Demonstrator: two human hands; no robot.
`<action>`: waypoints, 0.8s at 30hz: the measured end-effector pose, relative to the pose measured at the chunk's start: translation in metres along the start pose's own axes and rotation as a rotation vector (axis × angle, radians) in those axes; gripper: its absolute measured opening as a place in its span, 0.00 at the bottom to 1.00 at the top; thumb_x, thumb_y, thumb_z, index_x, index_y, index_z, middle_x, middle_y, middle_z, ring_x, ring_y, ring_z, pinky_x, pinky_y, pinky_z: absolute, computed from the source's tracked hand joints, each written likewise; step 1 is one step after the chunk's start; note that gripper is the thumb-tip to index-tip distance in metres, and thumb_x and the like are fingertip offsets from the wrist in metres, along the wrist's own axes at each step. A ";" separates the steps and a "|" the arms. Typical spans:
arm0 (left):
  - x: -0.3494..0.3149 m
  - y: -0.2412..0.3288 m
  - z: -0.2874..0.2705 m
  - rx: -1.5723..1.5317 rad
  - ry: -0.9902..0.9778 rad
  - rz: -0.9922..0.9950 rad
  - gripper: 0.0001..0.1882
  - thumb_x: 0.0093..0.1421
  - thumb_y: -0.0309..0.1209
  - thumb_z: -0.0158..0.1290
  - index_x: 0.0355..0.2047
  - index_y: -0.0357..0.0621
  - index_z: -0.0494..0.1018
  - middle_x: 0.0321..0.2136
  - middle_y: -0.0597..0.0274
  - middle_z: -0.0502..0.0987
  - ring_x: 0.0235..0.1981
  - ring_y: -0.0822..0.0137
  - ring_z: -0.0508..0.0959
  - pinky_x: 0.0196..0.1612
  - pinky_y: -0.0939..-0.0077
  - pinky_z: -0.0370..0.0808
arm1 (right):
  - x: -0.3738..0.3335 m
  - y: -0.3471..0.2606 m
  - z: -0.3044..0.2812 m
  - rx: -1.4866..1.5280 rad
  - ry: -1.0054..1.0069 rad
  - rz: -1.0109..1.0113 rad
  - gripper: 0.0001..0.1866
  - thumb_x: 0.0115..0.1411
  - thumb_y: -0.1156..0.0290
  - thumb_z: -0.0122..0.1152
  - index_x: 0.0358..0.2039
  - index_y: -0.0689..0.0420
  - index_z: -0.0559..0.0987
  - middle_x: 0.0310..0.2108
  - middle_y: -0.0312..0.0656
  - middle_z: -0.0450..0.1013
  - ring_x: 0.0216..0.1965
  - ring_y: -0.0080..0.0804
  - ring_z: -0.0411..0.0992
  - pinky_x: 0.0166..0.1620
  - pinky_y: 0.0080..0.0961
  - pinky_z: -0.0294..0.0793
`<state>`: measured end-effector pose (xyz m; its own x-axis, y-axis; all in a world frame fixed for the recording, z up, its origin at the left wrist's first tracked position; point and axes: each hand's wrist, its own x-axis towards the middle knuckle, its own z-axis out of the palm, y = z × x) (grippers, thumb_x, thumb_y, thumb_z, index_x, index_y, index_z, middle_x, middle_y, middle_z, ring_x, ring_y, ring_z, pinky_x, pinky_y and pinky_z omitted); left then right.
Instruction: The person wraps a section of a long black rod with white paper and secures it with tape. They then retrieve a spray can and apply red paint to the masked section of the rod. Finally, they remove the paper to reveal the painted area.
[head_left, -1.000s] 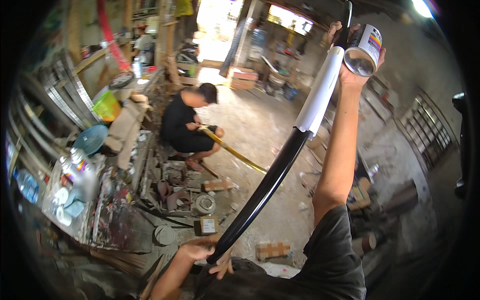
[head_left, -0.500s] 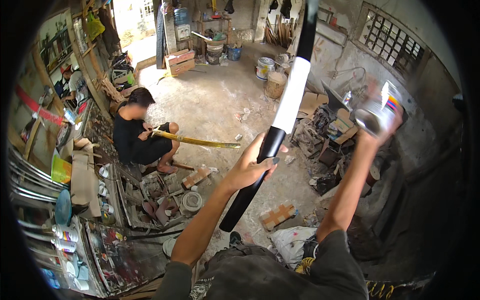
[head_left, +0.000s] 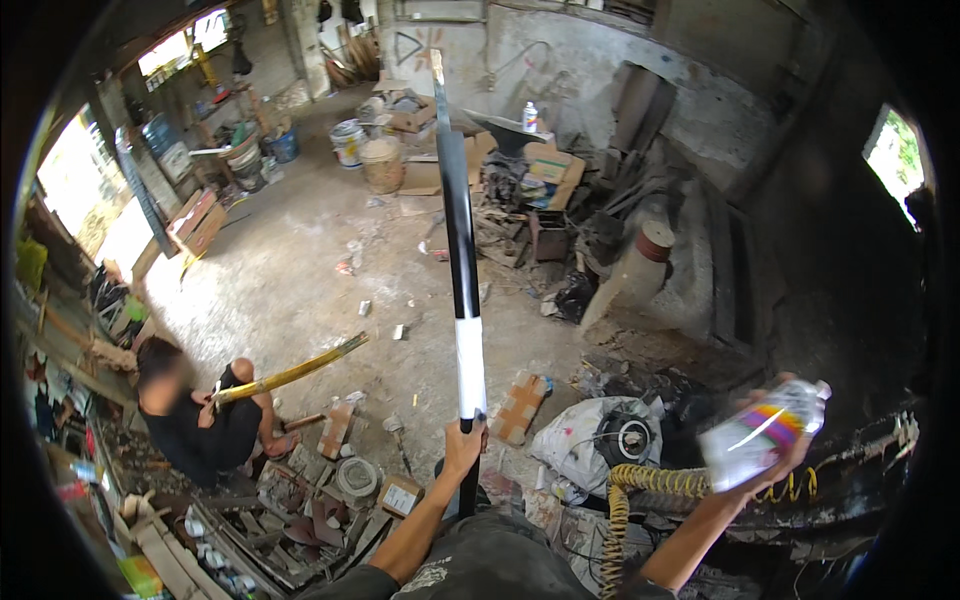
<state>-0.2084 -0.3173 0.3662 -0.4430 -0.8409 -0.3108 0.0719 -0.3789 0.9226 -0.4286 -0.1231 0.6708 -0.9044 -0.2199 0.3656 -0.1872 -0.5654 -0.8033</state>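
My left hand (head_left: pixel 463 447) is closed round the lower part of a long, slim black shaft with a white band (head_left: pixel 470 365). The shaft stands nearly upright in front of me and narrows to a thin, pale-ended tip at the top. Out at the right, my right hand (head_left: pixel 783 462) is wrapped round a spray paint can (head_left: pixel 760 432) with a white body and a multicoloured label. The can is tilted, well apart from the shaft, and slightly blurred.
At the left, another person (head_left: pixel 190 415) squats, holding a curved yellowish piece (head_left: pixel 295 370). A coiled yellow hose (head_left: pixel 655 478) and a white sack (head_left: pixel 570 445) lie near my right arm. Scrap and cardboard (head_left: pixel 555 175) are piled farther off; buckets (head_left: pixel 382 165) stand behind.
My view has turned right. The shaft has swung from a rightward slant to nearly upright. My right hand has lowered with the spray can, which has tipped to another angle.
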 end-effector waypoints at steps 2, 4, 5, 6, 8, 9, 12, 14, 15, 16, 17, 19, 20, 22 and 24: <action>0.004 -0.017 -0.003 0.242 -0.061 0.068 0.18 0.64 0.39 0.59 0.24 0.38 0.73 0.15 0.67 0.71 0.16 0.76 0.71 0.20 0.75 0.67 | -0.018 0.009 -0.014 -0.218 0.003 -0.110 0.42 0.62 0.37 0.52 0.61 0.61 0.62 0.42 0.51 0.73 0.34 0.34 0.78 0.42 0.36 0.81; 0.014 -0.016 -0.010 0.146 -0.196 0.193 0.16 0.63 0.36 0.61 0.33 0.35 0.69 0.18 0.63 0.73 0.17 0.74 0.73 0.21 0.75 0.70 | -0.029 0.020 -0.026 -0.312 -0.120 -0.097 0.42 0.61 0.41 0.58 0.64 0.59 0.59 0.44 0.51 0.72 0.32 0.35 0.77 0.39 0.37 0.82; 0.019 -0.011 -0.014 0.174 -0.211 0.177 0.15 0.62 0.33 0.61 0.36 0.37 0.67 0.20 0.62 0.73 0.17 0.75 0.73 0.21 0.75 0.71 | -0.033 0.027 -0.030 -0.280 -0.119 -0.116 0.44 0.60 0.44 0.63 0.65 0.59 0.57 0.45 0.52 0.71 0.31 0.35 0.77 0.36 0.37 0.83; 0.022 -0.005 -0.018 0.184 -0.219 0.147 0.16 0.61 0.30 0.61 0.39 0.39 0.64 0.22 0.61 0.74 0.17 0.76 0.73 0.22 0.74 0.71 | -0.036 0.034 -0.032 -0.170 0.027 -0.133 0.46 0.58 0.47 0.68 0.67 0.58 0.56 0.46 0.52 0.71 0.30 0.35 0.78 0.34 0.37 0.84; 0.034 0.008 -0.024 0.302 -0.211 0.148 0.20 0.58 0.31 0.63 0.40 0.40 0.62 0.24 0.56 0.76 0.19 0.69 0.76 0.24 0.69 0.73 | -0.037 0.052 -0.024 -0.243 0.306 -0.168 0.41 0.64 0.42 0.56 0.66 0.57 0.56 0.46 0.53 0.71 0.31 0.36 0.77 0.31 0.36 0.84; 0.041 0.012 -0.025 0.349 -0.205 0.154 0.22 0.57 0.31 0.64 0.40 0.40 0.61 0.25 0.53 0.77 0.19 0.65 0.78 0.25 0.66 0.74 | -0.035 0.065 -0.014 -0.297 0.274 -0.205 0.39 0.65 0.40 0.52 0.66 0.55 0.58 0.45 0.53 0.72 0.32 0.37 0.77 0.31 0.35 0.84; 0.061 0.014 -0.026 0.657 -0.048 0.461 0.27 0.53 0.36 0.66 0.41 0.38 0.61 0.25 0.44 0.77 0.25 0.46 0.81 0.29 0.55 0.76 | -0.023 0.084 0.024 -0.334 0.022 -0.171 0.37 0.66 0.37 0.46 0.62 0.54 0.62 0.43 0.52 0.72 0.31 0.37 0.77 0.31 0.34 0.84; 0.072 0.008 -0.026 0.638 -0.015 0.281 0.28 0.53 0.36 0.65 0.44 0.36 0.60 0.27 0.39 0.76 0.30 0.36 0.80 0.34 0.47 0.74 | -0.017 0.087 0.044 0.014 0.173 -0.058 0.37 0.65 0.37 0.45 0.62 0.54 0.62 0.43 0.51 0.71 0.30 0.35 0.76 0.30 0.33 0.83; 0.073 0.005 -0.027 0.576 -0.018 0.253 0.27 0.55 0.36 0.63 0.45 0.35 0.60 0.29 0.37 0.76 0.34 0.36 0.79 0.37 0.48 0.74 | -0.020 0.090 0.052 0.081 0.141 0.073 0.36 0.66 0.39 0.45 0.64 0.52 0.60 0.43 0.51 0.70 0.29 0.34 0.76 0.29 0.31 0.83; 0.076 0.003 -0.027 0.528 0.007 0.243 0.26 0.57 0.35 0.61 0.47 0.34 0.60 0.31 0.35 0.76 0.37 0.36 0.79 0.40 0.48 0.73 | -0.026 0.095 0.055 0.147 0.099 0.084 0.36 0.66 0.40 0.45 0.65 0.51 0.59 0.42 0.51 0.70 0.29 0.34 0.75 0.28 0.31 0.83; 0.078 0.001 -0.027 0.481 0.002 0.270 0.24 0.59 0.34 0.59 0.47 0.34 0.60 0.33 0.34 0.75 0.39 0.36 0.78 0.42 0.49 0.73 | -0.036 0.100 0.054 0.100 -0.218 0.131 0.36 0.64 0.40 0.50 0.65 0.47 0.58 0.40 0.49 0.70 0.29 0.35 0.75 0.28 0.30 0.82; 0.082 0.000 -0.022 0.410 -0.026 0.300 0.20 0.63 0.31 0.55 0.49 0.33 0.61 0.36 0.33 0.74 0.43 0.36 0.76 0.46 0.50 0.71 | -0.077 0.123 0.046 0.345 -0.110 0.438 0.42 0.57 0.39 0.60 0.65 0.42 0.56 0.40 0.48 0.69 0.31 0.42 0.76 0.28 0.35 0.81; 0.084 0.001 -0.017 0.430 -0.001 0.269 0.18 0.65 0.30 0.52 0.48 0.32 0.61 0.36 0.33 0.74 0.43 0.37 0.76 0.46 0.51 0.70 | -0.091 0.134 0.034 0.289 -0.109 0.531 0.43 0.55 0.38 0.62 0.65 0.42 0.57 0.41 0.49 0.69 0.33 0.45 0.75 0.30 0.40 0.80; 0.093 0.006 -0.003 0.495 -0.012 0.168 0.13 0.68 0.29 0.47 0.48 0.32 0.63 0.37 0.34 0.74 0.45 0.37 0.74 0.48 0.52 0.69 | -0.129 0.159 0.015 0.567 0.076 0.738 0.46 0.52 0.34 0.60 0.62 0.53 0.63 0.48 0.55 0.72 0.37 0.52 0.75 0.38 0.51 0.79; 0.104 0.012 0.021 0.540 -0.007 0.201 0.10 0.70 0.29 0.45 0.45 0.33 0.66 0.37 0.38 0.74 0.40 0.41 0.74 0.45 0.53 0.69 | -0.145 0.173 0.000 0.523 0.164 0.903 0.49 0.52 0.42 0.65 0.69 0.46 0.55 0.48 0.57 0.71 0.36 0.56 0.77 0.37 0.51 0.81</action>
<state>-0.2726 -0.4006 0.3497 -0.4735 -0.8729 -0.1178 -0.3102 0.0401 0.9498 -0.3294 -0.1886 0.4788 -0.6734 -0.6422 -0.3662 0.7347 -0.5259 -0.4286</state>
